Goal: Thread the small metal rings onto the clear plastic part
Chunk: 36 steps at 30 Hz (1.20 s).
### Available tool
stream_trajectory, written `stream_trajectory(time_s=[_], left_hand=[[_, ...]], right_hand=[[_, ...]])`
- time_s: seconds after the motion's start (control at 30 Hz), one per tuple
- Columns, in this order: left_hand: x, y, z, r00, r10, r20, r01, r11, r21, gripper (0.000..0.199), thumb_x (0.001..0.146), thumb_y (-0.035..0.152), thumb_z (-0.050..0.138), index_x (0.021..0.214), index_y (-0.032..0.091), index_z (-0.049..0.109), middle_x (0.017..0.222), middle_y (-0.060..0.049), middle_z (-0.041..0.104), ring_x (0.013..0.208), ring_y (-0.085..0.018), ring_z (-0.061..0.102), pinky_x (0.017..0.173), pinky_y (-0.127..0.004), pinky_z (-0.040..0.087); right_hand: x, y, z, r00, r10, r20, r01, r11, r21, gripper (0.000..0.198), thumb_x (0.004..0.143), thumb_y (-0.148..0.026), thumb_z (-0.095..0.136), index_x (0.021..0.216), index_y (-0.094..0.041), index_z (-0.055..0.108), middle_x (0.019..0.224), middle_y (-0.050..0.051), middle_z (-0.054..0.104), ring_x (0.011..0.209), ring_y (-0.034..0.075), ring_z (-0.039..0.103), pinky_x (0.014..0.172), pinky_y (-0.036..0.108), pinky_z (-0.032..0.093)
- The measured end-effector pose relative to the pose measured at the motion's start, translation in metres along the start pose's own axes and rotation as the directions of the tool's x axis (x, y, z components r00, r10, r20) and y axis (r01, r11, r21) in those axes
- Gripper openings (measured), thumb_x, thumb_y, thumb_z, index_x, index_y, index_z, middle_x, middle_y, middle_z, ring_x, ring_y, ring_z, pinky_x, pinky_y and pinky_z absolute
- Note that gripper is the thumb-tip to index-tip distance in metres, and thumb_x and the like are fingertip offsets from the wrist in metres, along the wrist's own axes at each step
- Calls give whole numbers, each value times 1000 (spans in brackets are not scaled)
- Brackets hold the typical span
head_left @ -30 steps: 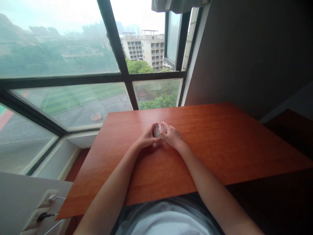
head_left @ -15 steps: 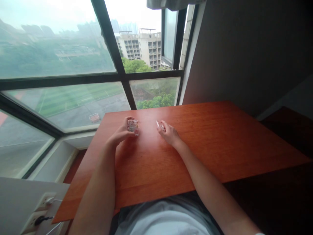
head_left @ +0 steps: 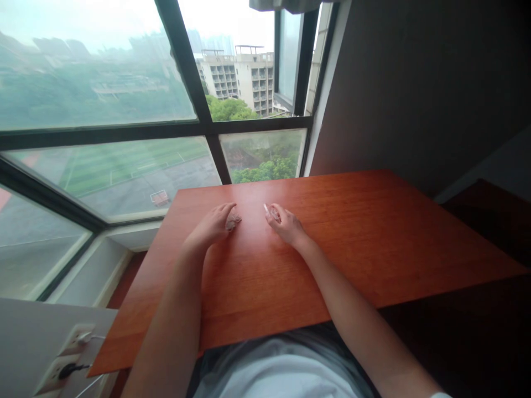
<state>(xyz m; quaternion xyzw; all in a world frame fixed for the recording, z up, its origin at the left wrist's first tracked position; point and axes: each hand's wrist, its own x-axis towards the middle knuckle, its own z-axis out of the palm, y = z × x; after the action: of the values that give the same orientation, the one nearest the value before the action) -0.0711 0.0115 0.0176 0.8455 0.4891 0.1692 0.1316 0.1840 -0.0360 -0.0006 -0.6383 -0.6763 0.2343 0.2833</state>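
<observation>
My left hand (head_left: 213,224) is curled around a small clear plastic box (head_left: 233,221) above the left part of the table. The back of the hand faces up and covers much of the box, which looks tilted toward the right. What lies inside it is too small to make out. A short gap to the right, my right hand (head_left: 286,224) grips a clear flat plastic piece, like a lid (head_left: 266,209), between thumb and fingers. Its thin pale edge stands nearly upright and faces the box.
Both hands are over a reddish-brown wooden table (head_left: 352,243). A dark-framed window (head_left: 211,128) rises behind its far edge, with a dark wall (head_left: 394,99) to the right. At lower left, a wall socket (head_left: 58,376) holds a black plug beside the table.
My left hand has turned over with the box, so its back now faces up and the box is tilted to the right. My right hand has hardly moved.
</observation>
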Motion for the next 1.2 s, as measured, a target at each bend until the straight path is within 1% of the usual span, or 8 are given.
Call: stream_trajectory(time_s=[0.13,0.3,0.47,0.6,0.7,0.83,0.97,1.2], left_hand=[[0,4,4,999,-11,35,9,998,68,72,62,16,60,134,21,52,136,-14,53,127,-38,47,107,-49,40],[2,-2,-1,999,-38,1,38,999,-19,80,60,21,66,138,19,48,131,-14,53,122,-36,51,106,-49,41],[1,1,-16,984,-142,-109,111,961,-252,79,64,31,72,137,17,46,135,-15,51,123,-33,50,105,-49,43],[-2,15,-20,980,-200,-24,160,844,-512,82,65,39,78,137,18,45,133,-15,53,116,-31,56,92,-44,52],[-1,20,-14,976,-208,69,207,772,-600,85,64,44,80,137,17,45,129,-16,55,111,-30,59,85,-43,55],[5,11,-6,973,-229,-30,187,859,-476,88,60,43,82,135,14,47,124,-17,57,111,-32,59,90,-47,53],[5,6,-10,961,-222,-165,162,936,-314,84,66,44,77,137,13,45,129,-17,55,118,-32,55,100,-49,46],[4,3,-12,945,-226,-238,161,952,-261,81,68,43,74,138,15,44,131,-16,53,122,-33,51,105,-47,41]], right_hand=[[-1,-2,-2,1000,1,11,-1,1000,-6,53,92,-55,46,137,-27,51,128,7,64,111,22,62,92,31,46],[-2,-3,-3,1000,-18,7,18,1000,2,53,92,-54,46,137,-26,51,129,7,64,113,22,61,94,31,46],[-2,-2,-3,1000,-15,8,15,1000,0,54,92,-54,46,138,-26,50,130,7,63,113,22,61,95,32,46],[-1,-2,-2,1000,-17,16,17,1000,-11,54,92,-54,47,138,-27,50,130,6,63,114,22,61,95,31,46],[-1,-2,-2,1000,-19,17,19,1000,-22,54,92,-54,47,138,-27,50,130,6,63,114,22,61,95,31,46],[-1,-2,-1,1000,-21,11,21,1000,-20,53,92,-54,47,137,-26,50,131,6,63,114,22,60,95,31,45],[-1,-2,-2,999,-40,15,40,999,-15,54,92,-54,47,137,-26,50,130,7,63,115,23,60,95,32,45],[-1,-1,-2,999,-43,16,43,999,-23,54,92,-55,47,137,-25,50,130,7,63,114,22,60,95,31,45]])
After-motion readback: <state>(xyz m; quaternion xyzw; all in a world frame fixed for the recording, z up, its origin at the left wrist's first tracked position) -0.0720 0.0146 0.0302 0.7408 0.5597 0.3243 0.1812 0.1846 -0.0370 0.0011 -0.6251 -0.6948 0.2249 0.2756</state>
